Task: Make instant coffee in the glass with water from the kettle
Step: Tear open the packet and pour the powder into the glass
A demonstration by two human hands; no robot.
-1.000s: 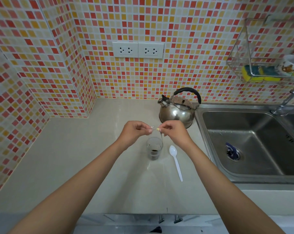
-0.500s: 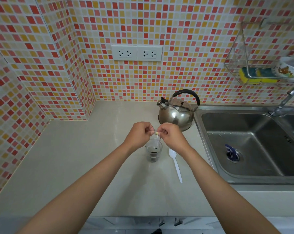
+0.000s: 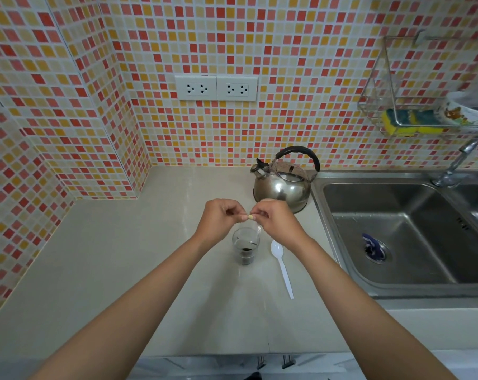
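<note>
A small clear glass (image 3: 245,247) stands on the beige counter (image 3: 122,270) with dark coffee powder at its bottom. Just above it, my left hand (image 3: 218,217) and my right hand (image 3: 276,219) pinch a small clear plastic packet (image 3: 255,224) between their fingertips; the packet hangs over the glass's rim. A white plastic spoon (image 3: 282,267) lies on the counter right of the glass. The steel kettle (image 3: 283,185) with a black handle stands behind my right hand, next to the sink.
A steel sink (image 3: 396,229) with a blue cloth at its drain fills the right side, with a tap (image 3: 454,165) behind it. A wire rack (image 3: 424,111) holding sponges hangs on the tiled wall. Two wall sockets (image 3: 216,88) sit above the counter.
The camera has shifted slightly. Both hands stay together over the glass, with the packet now hanging a little lower toward the rim.
</note>
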